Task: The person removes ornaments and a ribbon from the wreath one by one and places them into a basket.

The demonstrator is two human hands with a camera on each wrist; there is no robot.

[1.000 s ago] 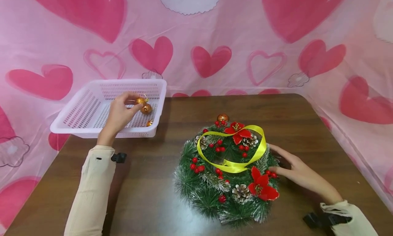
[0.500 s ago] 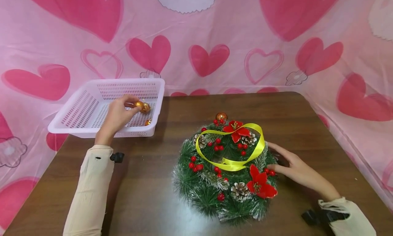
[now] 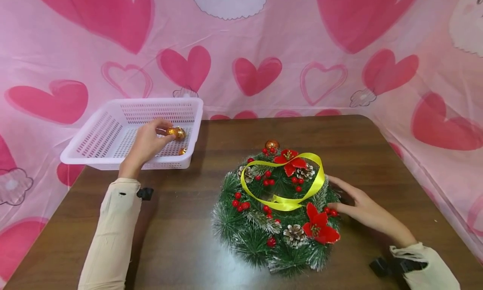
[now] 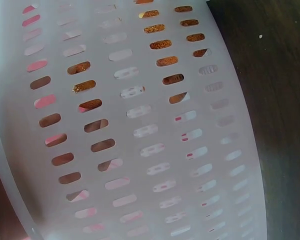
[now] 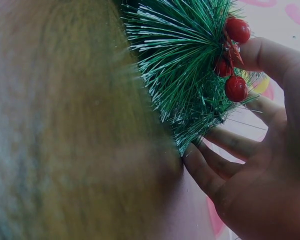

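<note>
In the head view, my left hand point(image 3: 148, 142) reaches over the near wall of the white plastic basket point(image 3: 113, 161) and pinches a gold glitter Christmas bauble point(image 3: 171, 131). A shiny gold bauble point(image 3: 180, 133) lies right beside it, and another gold bauble point(image 3: 183, 151) sits near the basket's front. Through the slots in the left wrist view, patches of gold glitter show; that hand is mostly hidden by the basket wall. My right hand point(image 3: 362, 208) rests against the right edge of a green Christmas wreath point(image 3: 260, 250). In the right wrist view its loosely bent fingers point(image 5: 205, 172) touch the green bristles.
A yellow ribbon point(image 3: 318, 181) loops over the wreath, which bears red flowers point(image 3: 320, 227), pinecones point(image 3: 295, 235) and red berries point(image 3: 241, 206). A copper-gold bauble point(image 3: 271, 144) stands behind the wreath on the brown wooden table point(image 3: 181, 235). A pink heart-patterned cloth point(image 3: 294, 38) hangs behind.
My left hand has lowered the glitter bauble slightly inside the basket, bringing it next to the shiny one. The right hand stays against the wreath.
</note>
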